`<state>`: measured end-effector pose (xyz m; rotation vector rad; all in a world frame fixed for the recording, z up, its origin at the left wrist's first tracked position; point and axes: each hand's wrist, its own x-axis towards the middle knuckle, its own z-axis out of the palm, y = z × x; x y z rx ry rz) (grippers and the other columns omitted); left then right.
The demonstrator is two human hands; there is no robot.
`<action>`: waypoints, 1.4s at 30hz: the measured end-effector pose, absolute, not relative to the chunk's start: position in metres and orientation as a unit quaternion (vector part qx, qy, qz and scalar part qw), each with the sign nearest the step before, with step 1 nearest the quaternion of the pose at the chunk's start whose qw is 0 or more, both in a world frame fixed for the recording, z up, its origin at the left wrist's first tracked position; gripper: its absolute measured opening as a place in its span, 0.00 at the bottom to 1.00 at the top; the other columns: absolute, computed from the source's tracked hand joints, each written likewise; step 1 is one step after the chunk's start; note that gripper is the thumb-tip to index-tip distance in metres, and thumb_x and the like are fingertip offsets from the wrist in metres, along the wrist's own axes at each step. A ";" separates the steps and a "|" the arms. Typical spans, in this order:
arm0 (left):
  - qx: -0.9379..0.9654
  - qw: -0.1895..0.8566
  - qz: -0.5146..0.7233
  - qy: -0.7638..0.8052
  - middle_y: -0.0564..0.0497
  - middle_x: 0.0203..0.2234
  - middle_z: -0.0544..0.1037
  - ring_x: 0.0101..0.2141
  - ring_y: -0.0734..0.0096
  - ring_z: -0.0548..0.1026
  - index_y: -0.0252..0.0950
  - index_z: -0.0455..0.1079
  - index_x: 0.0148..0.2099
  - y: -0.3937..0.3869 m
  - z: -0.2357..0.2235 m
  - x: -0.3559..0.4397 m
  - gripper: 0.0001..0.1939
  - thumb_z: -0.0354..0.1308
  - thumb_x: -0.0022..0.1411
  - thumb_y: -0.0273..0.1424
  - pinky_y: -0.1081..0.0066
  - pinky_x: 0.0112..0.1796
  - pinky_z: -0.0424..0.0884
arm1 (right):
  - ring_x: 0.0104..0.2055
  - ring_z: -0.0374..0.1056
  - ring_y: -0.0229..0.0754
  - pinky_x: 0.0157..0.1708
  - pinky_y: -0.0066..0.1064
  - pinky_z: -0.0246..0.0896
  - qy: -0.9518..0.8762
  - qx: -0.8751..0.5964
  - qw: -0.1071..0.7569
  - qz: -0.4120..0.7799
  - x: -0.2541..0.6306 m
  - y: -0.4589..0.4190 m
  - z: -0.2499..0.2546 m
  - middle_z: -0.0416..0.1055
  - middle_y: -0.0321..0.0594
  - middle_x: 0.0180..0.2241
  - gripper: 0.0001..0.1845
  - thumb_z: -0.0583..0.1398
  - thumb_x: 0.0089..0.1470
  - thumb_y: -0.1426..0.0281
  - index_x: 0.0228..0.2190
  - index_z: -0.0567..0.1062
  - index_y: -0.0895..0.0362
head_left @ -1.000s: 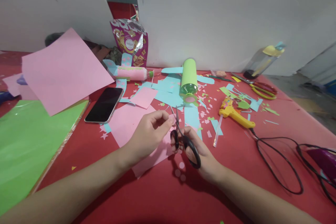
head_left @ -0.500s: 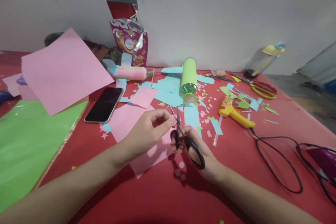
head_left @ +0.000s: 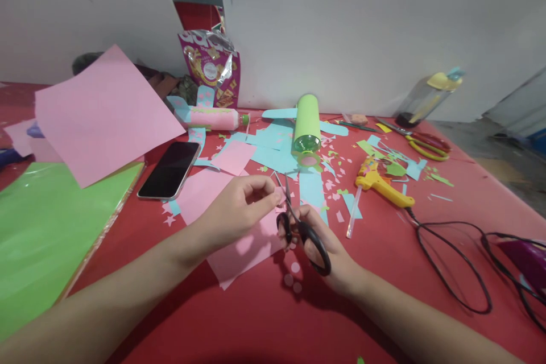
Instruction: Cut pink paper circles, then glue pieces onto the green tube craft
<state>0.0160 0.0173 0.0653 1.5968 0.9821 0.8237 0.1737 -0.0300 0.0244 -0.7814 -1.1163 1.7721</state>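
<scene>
My left hand (head_left: 245,205) pinches a small piece of pink paper (head_left: 280,194) between thumb and fingertips. In my right hand (head_left: 326,244) is a pair of black-handled scissors (head_left: 314,247), its blades parted and pointing away from me, right beside the pink piece. Whether the blades touch the paper I cannot tell. Under both hands lies a larger pink sheet (head_left: 239,264). Several small pink paper discs (head_left: 295,267) lie on the red table near the scissors. A bottle wrapped in green paper (head_left: 307,114) with light-blue wings rests beyond my hands.
A phone (head_left: 169,170) and a green paper pack (head_left: 55,227) lie to the left. Behind stands a snack bag (head_left: 211,68) near a pink-wrapped bottle (head_left: 215,118). Rightward are a yellow glue gun (head_left: 381,187) with a looping black cord, red-and-yellow-handled scissors (head_left: 429,145) and paper scraps.
The scissors have shifted very slightly left, and the blades look a bit differently angled. My left hand still pinches the pink piece in nearly the same spot.
</scene>
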 end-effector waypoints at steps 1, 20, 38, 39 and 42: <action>0.668 0.521 0.338 0.410 0.58 0.17 0.62 0.21 0.80 0.60 0.34 0.60 0.22 0.018 0.066 0.016 0.11 0.51 0.56 0.29 0.78 0.24 0.58 | 0.29 0.57 0.34 0.32 0.30 0.56 -0.449 -0.310 0.438 0.714 0.174 -0.030 0.024 0.62 0.33 0.28 0.21 0.62 0.40 0.52 0.29 0.64 0.52; 0.707 0.508 0.257 0.420 0.56 0.21 0.66 0.26 0.77 0.65 0.34 0.62 0.23 0.024 0.070 0.005 0.11 0.50 0.56 0.31 0.75 0.29 0.61 | 0.26 0.58 0.31 0.25 0.25 0.53 -0.427 -0.332 0.421 0.728 0.174 -0.032 0.021 0.64 0.31 0.26 0.22 0.65 0.37 0.54 0.29 0.63 0.53; 0.703 0.533 0.206 0.424 0.58 0.19 0.65 0.22 0.80 0.62 0.34 0.63 0.23 0.028 0.082 -0.002 0.09 0.53 0.55 0.30 0.78 0.25 0.58 | 0.23 0.57 0.31 0.24 0.27 0.52 -0.466 -0.371 0.399 0.697 0.173 -0.030 0.023 0.62 0.29 0.24 0.22 0.65 0.38 0.56 0.28 0.61 0.53; 0.702 0.533 0.204 0.426 0.58 0.19 0.65 0.22 0.80 0.62 0.34 0.63 0.23 0.028 0.082 -0.002 0.10 0.52 0.55 0.31 0.78 0.25 0.58 | 0.23 0.57 0.31 0.25 0.27 0.52 -0.469 -0.374 0.403 0.691 0.173 -0.030 0.022 0.62 0.29 0.24 0.22 0.65 0.38 0.56 0.28 0.61 0.53; 0.704 0.530 0.197 0.430 0.58 0.19 0.64 0.22 0.79 0.61 0.34 0.61 0.22 0.028 0.083 -0.002 0.11 0.52 0.55 0.33 0.77 0.25 0.58 | 0.24 0.58 0.31 0.26 0.27 0.53 -0.467 -0.390 0.421 0.673 0.173 -0.030 0.021 0.63 0.29 0.24 0.21 0.66 0.38 0.58 0.27 0.61 0.53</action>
